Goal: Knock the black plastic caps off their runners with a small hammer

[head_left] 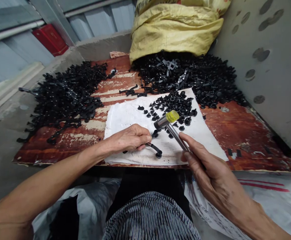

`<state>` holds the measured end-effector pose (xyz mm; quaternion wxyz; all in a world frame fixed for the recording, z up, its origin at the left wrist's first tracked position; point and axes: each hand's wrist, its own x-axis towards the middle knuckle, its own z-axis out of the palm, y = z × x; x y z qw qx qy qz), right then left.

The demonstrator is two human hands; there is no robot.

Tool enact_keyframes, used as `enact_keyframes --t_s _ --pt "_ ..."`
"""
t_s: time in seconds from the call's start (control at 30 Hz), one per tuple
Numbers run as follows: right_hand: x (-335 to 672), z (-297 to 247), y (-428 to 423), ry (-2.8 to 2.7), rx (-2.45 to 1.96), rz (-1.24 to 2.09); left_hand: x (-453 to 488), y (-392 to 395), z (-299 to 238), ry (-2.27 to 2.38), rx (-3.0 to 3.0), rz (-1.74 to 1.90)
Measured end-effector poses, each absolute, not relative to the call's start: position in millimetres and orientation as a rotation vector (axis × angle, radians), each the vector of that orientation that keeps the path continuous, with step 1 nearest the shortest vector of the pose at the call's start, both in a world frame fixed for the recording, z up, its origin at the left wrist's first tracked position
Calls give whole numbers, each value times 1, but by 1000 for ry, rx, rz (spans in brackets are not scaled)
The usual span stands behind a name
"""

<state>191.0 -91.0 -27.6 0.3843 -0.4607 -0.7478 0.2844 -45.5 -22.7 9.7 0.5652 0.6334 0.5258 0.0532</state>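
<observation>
My left hand is closed around a black jointed linkage part, whose arms stick out from the fingers over the white cloth. The rest of that part is hidden in the grip. In my right hand is the metal handle of a small mallet with one yellow face and one dark face. The mallet's head is raised just above and right of the linkage's upper arm; whether they touch I cannot tell. Small round black caps with stems lie scattered on the cloth behind the mallet.
A heap of black linkage parts covers the board's left side. Another pile spills from a yellow woven sack at the back. Grey walls bound the worn reddish board. White plastic bags hang below its front edge.
</observation>
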Motion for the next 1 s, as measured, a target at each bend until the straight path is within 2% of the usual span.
enact_keyframes --t_s 0.17,0.27,0.43,0.53,0.6,0.73,0.87,1.0 --pt "196 -22 -88 -2123 -1059 443 -45 -23 10 1239 1493 108" --pt "200 -19 -88 -2268 -1068 411 -46 -23 9 1214 1486 128" --pt "201 -12 -90 -2099 -1013 391 -49 -24 5 1211 1468 121" --pt "200 -16 -85 -2228 -1070 336 -49 -24 4 1204 1446 142" --pt "201 -19 -82 -2316 -1086 339 -48 -24 3 1209 1423 142" --pt "201 -20 -84 -2131 -1071 399 -46 -25 4 1228 1401 138" --pt "201 -23 -87 -2258 -1121 420 -43 -25 8 1250 1410 120" --pt "199 -26 -89 -2063 -1130 493 -42 -25 8 1264 1430 116"
